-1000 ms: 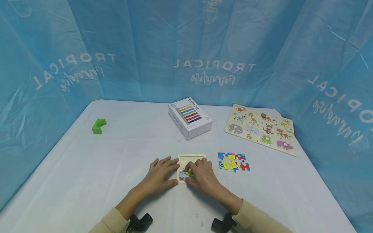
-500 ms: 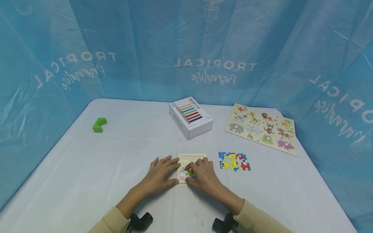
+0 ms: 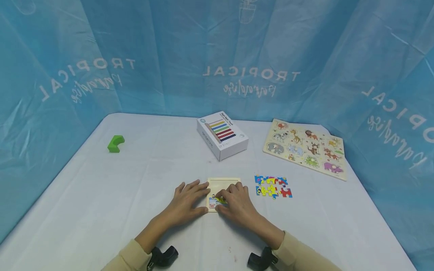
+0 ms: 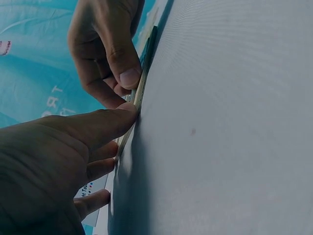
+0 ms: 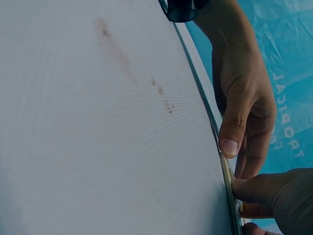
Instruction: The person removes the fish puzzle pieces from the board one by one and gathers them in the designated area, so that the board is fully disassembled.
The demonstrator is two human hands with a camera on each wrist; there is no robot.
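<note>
A small wooden puzzle tray [image 3: 222, 183] lies flat on the white table, with a few printed jigsaw pieces [image 3: 213, 203] in its lower part. My left hand [image 3: 185, 201] rests palm down, spread fingers touching the tray's left edge and the thumb near its lower left corner. Over the tray, my right hand [image 3: 235, 203] has curled fingers and pinches a puzzle piece, which it mostly covers. To the right lies a cluster of colourful jigsaw pieces [image 3: 272, 187]. In the left wrist view, the thumb of my left hand [image 4: 63, 152] meets the tray's side.
Behind the tray stands a white box [image 3: 222, 136] with rows of coloured bars printed on it. An animal peg puzzle board [image 3: 305, 148] lies at the back right. A green curved block [image 3: 116, 143] sits at the far left. A blue curtain [image 3: 183, 56] encloses the table.
Both hands keep nearly the same place at the tray. The whole view shifts slightly; no piece visibly changes position on the table.
</note>
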